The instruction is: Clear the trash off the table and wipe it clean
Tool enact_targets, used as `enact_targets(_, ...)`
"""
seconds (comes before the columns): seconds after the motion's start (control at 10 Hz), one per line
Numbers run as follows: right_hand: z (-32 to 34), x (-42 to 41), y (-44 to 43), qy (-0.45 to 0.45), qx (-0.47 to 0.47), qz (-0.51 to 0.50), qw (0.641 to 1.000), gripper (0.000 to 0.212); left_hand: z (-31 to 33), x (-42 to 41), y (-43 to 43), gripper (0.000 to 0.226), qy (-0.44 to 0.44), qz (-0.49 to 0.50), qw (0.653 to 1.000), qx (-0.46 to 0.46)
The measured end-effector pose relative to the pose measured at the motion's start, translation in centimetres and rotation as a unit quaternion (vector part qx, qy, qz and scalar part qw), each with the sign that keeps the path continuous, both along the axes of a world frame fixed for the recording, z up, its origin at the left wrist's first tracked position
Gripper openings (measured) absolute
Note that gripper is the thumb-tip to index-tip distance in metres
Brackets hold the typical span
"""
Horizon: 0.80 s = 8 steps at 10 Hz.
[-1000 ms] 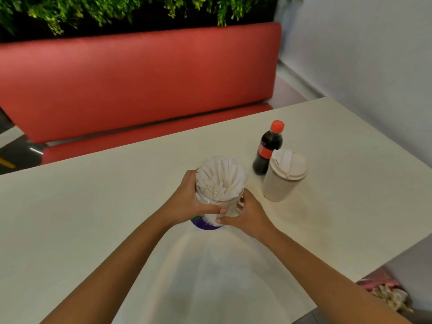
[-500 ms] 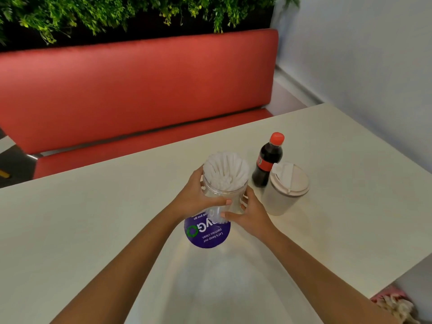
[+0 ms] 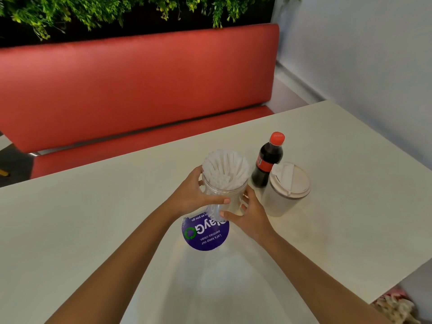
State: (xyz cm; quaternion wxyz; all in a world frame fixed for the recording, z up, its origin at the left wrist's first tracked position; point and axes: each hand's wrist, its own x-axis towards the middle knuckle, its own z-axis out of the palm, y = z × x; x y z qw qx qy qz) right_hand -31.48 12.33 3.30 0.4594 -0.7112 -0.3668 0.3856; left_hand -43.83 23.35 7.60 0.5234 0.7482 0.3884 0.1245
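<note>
A clear plastic jar [image 3: 224,192] packed with white paper-wrapped straws is held between both hands near the middle of the white table [image 3: 93,230]. My left hand [image 3: 194,195] grips its left side, thumb across the front. My right hand [image 3: 250,213] holds its lower right side. A round purple sticker [image 3: 205,235] lies on the table just below the jar. A small cola bottle [image 3: 267,160] with a red cap stands right of the jar. Beside the bottle stands a lidded paper cup [image 3: 286,190].
A red bench seat [image 3: 140,85] runs along the table's far edge, with green plants [image 3: 117,12] above it. A pale wall [image 3: 362,54] borders the right side. Something pinkish lies on the floor [image 3: 392,305] past the table's near right corner.
Both hands have moved the jar away from me toward the bottle, uncovering more of the purple sticker. The bottle and cup stayed put.
</note>
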Motion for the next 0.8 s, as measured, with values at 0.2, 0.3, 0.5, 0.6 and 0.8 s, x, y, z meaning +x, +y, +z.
enact_targets(0.2,-0.04,-1.09,0.4,-0.028,-0.01,0.003,1.0,0.083,-0.18,-0.97,0.05,0.093,0.01,0.014,1.0,0.0)
enact_targets(0.3,-0.01,-1.3,0.65,-0.047,-0.015,0.01,0.999,0.083,-0.29,-1.09,0.22,0.093,0.014,0.014,1.0,0.0)
enact_targets(0.5,0.22,-1.18,0.66,-0.065,-0.021,0.016,0.998,0.084,-0.32,-1.05,0.2,0.094,0.004,0.015,1.0,-0.009)
enact_targets(0.6,0.4,-1.16,0.69,-0.073,-0.029,0.021,0.997,0.085,-0.33,-1.09,-0.05,0.095,-0.002,0.015,1.0,-0.014)
enact_targets(0.8,0.41,-1.16,0.55,-0.076,-0.044,0.032,0.996,0.091,-0.43,-1.41,-0.65,0.1,-0.017,0.029,0.999,0.002)
